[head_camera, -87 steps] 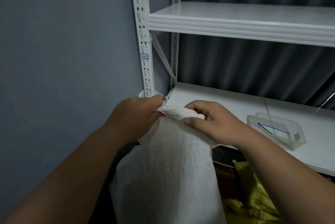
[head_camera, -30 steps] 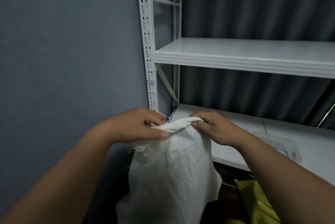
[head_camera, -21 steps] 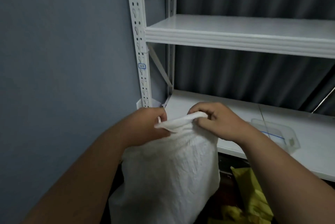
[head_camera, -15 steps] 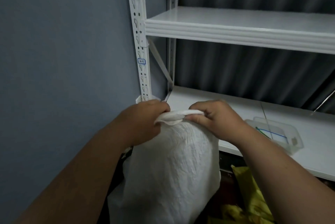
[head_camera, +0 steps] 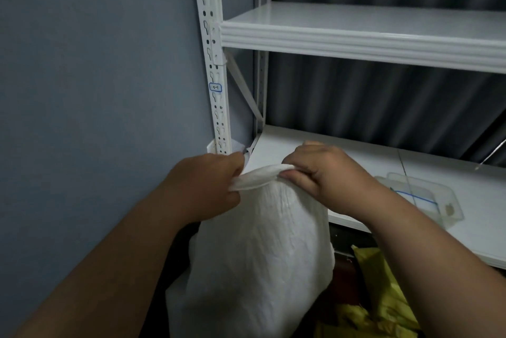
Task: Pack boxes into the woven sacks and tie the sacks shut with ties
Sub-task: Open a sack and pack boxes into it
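Sack mouth still bunched — contents hidden

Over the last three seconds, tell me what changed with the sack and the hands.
Little moved. The left hand and right hand kept their grip on the white woven sack, bunching its flat folded mouth into a tighter twisted roll stretched between them. No tie is on it yet. The clear container stayed on the lower shelf, untouched.

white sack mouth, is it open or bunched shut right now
Bunched shut but not tied. The white sack has its top gathered into a rolled band, gripped by the left hand and right hand; no tie shows on it.
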